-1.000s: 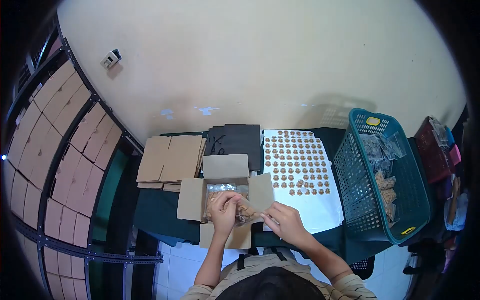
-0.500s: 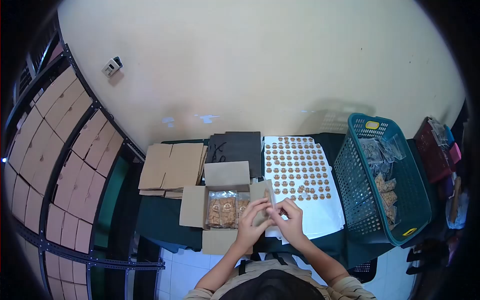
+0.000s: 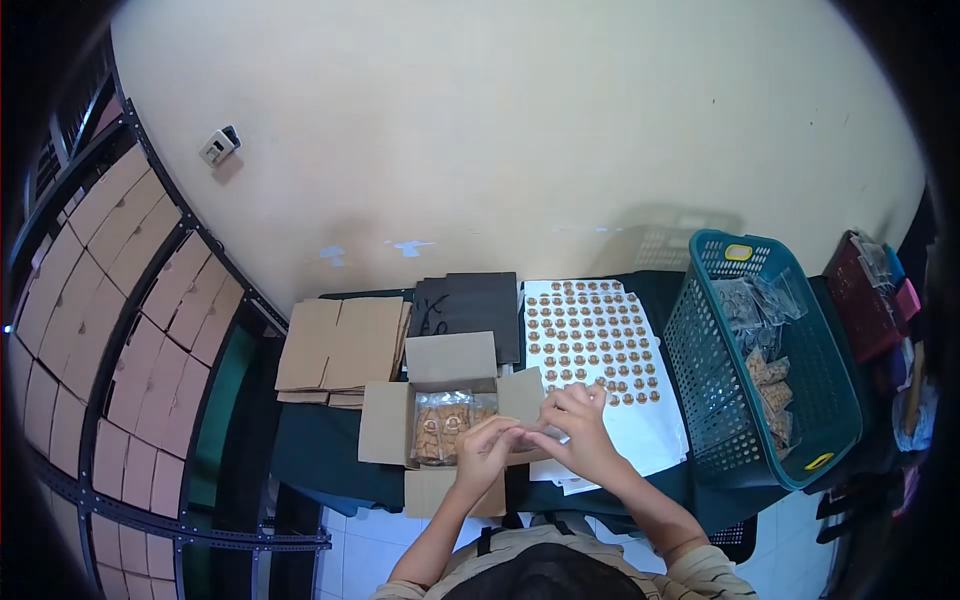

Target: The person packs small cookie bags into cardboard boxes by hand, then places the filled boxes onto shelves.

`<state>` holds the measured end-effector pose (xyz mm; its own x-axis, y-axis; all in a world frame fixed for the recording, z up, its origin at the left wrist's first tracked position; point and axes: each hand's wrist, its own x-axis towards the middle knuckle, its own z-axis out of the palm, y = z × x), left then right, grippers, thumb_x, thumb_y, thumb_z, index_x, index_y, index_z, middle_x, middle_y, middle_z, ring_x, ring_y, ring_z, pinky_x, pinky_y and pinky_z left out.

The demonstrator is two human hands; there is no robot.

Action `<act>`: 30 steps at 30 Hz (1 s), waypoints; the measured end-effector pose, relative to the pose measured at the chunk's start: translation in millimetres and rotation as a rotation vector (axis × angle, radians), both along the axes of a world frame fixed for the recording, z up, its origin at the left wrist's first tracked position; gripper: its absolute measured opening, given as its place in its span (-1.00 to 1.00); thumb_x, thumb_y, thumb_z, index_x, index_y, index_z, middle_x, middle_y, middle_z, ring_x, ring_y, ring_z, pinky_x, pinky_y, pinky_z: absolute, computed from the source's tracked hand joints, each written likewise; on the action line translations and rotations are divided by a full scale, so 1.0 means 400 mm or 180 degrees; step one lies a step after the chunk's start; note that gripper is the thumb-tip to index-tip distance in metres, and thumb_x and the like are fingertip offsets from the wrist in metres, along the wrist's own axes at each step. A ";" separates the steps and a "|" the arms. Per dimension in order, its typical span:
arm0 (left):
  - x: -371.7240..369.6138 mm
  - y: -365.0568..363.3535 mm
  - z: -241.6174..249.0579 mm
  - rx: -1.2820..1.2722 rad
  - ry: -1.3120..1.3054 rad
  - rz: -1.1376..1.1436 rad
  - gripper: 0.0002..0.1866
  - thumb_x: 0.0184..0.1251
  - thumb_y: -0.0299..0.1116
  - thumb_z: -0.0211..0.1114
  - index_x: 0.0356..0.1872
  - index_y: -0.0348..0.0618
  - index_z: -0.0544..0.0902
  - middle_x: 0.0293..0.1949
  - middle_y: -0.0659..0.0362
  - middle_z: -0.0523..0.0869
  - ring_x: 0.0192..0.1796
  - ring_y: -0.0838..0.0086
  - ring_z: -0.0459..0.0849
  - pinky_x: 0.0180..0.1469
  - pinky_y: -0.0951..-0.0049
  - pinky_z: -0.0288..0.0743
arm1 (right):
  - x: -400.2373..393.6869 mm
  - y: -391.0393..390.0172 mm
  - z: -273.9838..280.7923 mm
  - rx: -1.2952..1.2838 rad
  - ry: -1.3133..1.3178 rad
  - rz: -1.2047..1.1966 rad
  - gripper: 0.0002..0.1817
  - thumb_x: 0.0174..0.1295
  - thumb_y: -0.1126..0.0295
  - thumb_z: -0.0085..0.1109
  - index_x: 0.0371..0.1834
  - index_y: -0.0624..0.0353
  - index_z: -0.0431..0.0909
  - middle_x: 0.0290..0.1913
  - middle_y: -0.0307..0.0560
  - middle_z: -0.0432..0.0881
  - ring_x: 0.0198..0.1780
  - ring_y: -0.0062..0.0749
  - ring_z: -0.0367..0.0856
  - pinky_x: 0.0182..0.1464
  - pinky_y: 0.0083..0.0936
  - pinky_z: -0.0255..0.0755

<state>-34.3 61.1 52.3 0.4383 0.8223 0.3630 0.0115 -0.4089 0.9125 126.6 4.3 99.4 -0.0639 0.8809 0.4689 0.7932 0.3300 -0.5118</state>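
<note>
My left hand (image 3: 484, 448) is closed in a pinch over the right side of an open cardboard box (image 3: 382, 424). Close beside it, my right hand (image 3: 578, 432) is bent inward over the sticker sheet (image 3: 620, 440), its thumb meeting the left fingertips. Something thin and pale seems to sit between the two hands, but the fingers hide most of it. Inside the box stand clear packets of brown snacks (image 3: 440, 428) with round labels. Rows of round brown-and-gold stickers (image 3: 592, 334) cover the upper part of the white sheet.
Flattened cardboard boxes (image 3: 340, 340) lie at the table's left, beside dark folders or bags (image 3: 480, 310). To the right stands a green basket (image 3: 715, 375) holding snack packets (image 3: 770, 395) and clear plastic bags (image 3: 755, 310). Shelves of cartons (image 3: 130, 330) line the left side.
My hands have tilted and flattened; the right fingers have risen toward the stickers. The upright thin thing seen earlier between them is now mostly hidden. The view has shifted slightly.
</note>
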 end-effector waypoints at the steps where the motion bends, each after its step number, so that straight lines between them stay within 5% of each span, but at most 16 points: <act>1: -0.002 0.006 0.006 0.0129 0.0167 0.0100 -0.90 0.20 -0.50 0.18 -0.35 -0.32 0.61 -0.43 0.13 0.65 -0.38 0.50 0.61 -0.14 0.49 0.47 | -0.005 0.003 -0.007 0.0006 0.0122 0.0022 -0.79 -0.06 0.26 0.30 -0.52 0.12 0.51 -0.39 -0.19 0.42 -0.20 -0.35 0.36 -0.04 -0.31 0.00; 4: -0.001 0.030 0.014 0.0802 0.0159 0.0284 -0.92 0.18 -0.54 0.16 -0.39 -0.30 0.61 -0.50 0.10 0.65 -0.41 0.43 0.63 0.08 0.32 0.44 | -0.008 0.009 -0.017 0.0074 0.0183 -0.0037 -0.79 -0.05 0.26 0.30 -0.52 0.13 0.50 -0.38 -0.16 0.43 -0.22 -0.32 0.37 -0.05 -0.34 0.03; 10: -0.032 0.055 0.035 0.0482 -0.0037 0.0624 -0.89 0.20 -0.53 0.12 -0.43 -0.30 0.61 -0.53 0.10 0.64 -0.41 0.38 0.65 0.23 0.21 0.29 | -0.002 0.001 -0.044 -0.0233 0.0664 0.0151 -0.81 0.00 0.29 0.26 -0.51 0.13 0.50 -0.36 -0.12 0.44 -0.22 -0.23 0.40 -0.13 -0.44 0.12; 12: -0.047 0.086 -0.009 0.0630 -0.0009 0.0680 -0.88 0.25 -0.50 0.10 -0.41 -0.29 0.58 -0.52 0.15 0.63 -0.41 0.44 0.62 0.12 0.30 0.40 | 0.004 -0.002 -0.049 -0.0208 0.0720 0.0158 -0.84 0.02 0.33 0.25 -0.51 0.15 0.50 -0.37 -0.13 0.45 -0.23 -0.27 0.42 -0.14 -0.47 0.17; 14: -0.072 0.116 -0.041 -0.0157 -0.0754 0.1358 -0.79 0.35 -0.36 0.07 -0.40 -0.29 0.53 -0.50 0.23 0.59 -0.40 0.55 0.56 -0.10 0.47 0.45 | 0.022 -0.011 -0.062 -0.0185 0.0781 0.0166 -0.86 0.03 0.37 0.25 -0.51 0.17 0.50 -0.38 -0.13 0.45 -0.25 -0.31 0.44 -0.16 -0.49 0.21; 18: -0.156 0.164 0.017 -0.0499 -0.1191 0.1284 -0.69 0.42 -0.20 -0.01 -0.40 -0.24 0.49 -0.48 0.29 0.54 -0.40 0.64 0.49 -0.30 0.61 0.37 | 0.069 -0.019 -0.119 -0.0607 0.1870 0.0187 -0.89 0.05 0.49 0.23 -0.50 0.27 0.49 -0.41 -0.17 0.47 -0.32 -0.55 0.46 -0.24 -0.62 0.37; 20: -0.154 0.162 0.015 -0.0424 -0.0886 0.1173 -0.64 0.43 -0.11 -0.06 -0.42 -0.19 0.47 -0.49 0.30 0.51 -0.42 0.69 0.45 -0.36 0.66 0.34 | 0.058 -0.011 -0.131 -0.0550 0.2018 0.0213 -0.90 0.06 0.48 0.23 -0.44 0.26 0.52 -0.36 -0.17 0.50 -0.28 -0.53 0.48 -0.19 -0.62 0.38; 22: -0.130 0.146 0.009 -0.0849 -0.0850 0.1003 -0.68 0.44 -0.13 -0.07 -0.41 -0.13 0.43 -0.53 0.33 0.42 -0.46 0.68 0.39 -0.34 0.66 0.32 | 0.036 0.018 -0.169 -0.0981 0.2313 0.0480 -0.68 0.06 0.40 0.26 -0.11 0.22 0.48 -0.16 -0.14 0.50 -0.12 -0.49 0.48 -0.08 -0.60 0.36; 24: -0.100 0.158 -0.044 -0.1537 -0.1884 -0.0129 -0.70 0.44 -0.13 -0.08 -0.40 -0.11 0.38 -0.55 0.33 0.34 -0.46 0.63 0.36 -0.28 0.60 0.33 | -0.001 0.046 -0.177 -0.1494 0.2410 0.0682 -0.55 0.06 0.35 0.29 0.01 0.22 0.42 -0.04 -0.14 0.49 0.05 -0.51 0.41 0.08 -0.50 0.31; 25: -0.084 0.155 -0.061 -0.1535 -0.1883 -0.0119 -0.70 0.44 -0.13 -0.08 -0.40 -0.11 0.38 -0.55 0.33 0.34 -0.46 0.63 0.36 -0.28 0.60 0.33 | -0.019 0.054 -0.189 -0.1499 0.2412 0.0691 -0.55 0.06 0.35 0.29 0.01 0.22 0.42 -0.04 -0.14 0.49 0.05 -0.51 0.41 0.08 -0.50 0.31; 27: -0.054 0.145 -0.077 -0.2423 -0.2469 -0.1434 -0.72 0.43 -0.15 -0.06 -0.40 -0.11 0.36 -0.55 0.31 0.27 -0.44 0.59 0.35 -0.19 0.53 0.36 | -0.049 0.061 -0.224 -0.1424 0.2200 0.1202 -0.40 -0.01 0.32 0.36 0.11 0.20 0.34 -0.06 -0.11 0.49 -0.02 -0.49 0.47 -0.01 -0.55 0.36; 30: -0.044 0.126 -0.066 -0.3076 -0.2418 -0.1069 -0.74 0.42 -0.18 -0.03 -0.37 -0.14 0.39 -0.52 0.26 0.34 -0.38 0.55 0.40 -0.13 0.48 0.40 | -0.059 0.057 -0.266 -0.2417 0.3005 0.1699 -0.38 -0.06 0.36 0.40 0.10 0.23 0.34 -0.09 -0.14 0.50 -0.05 -0.53 0.47 -0.02 -0.57 0.38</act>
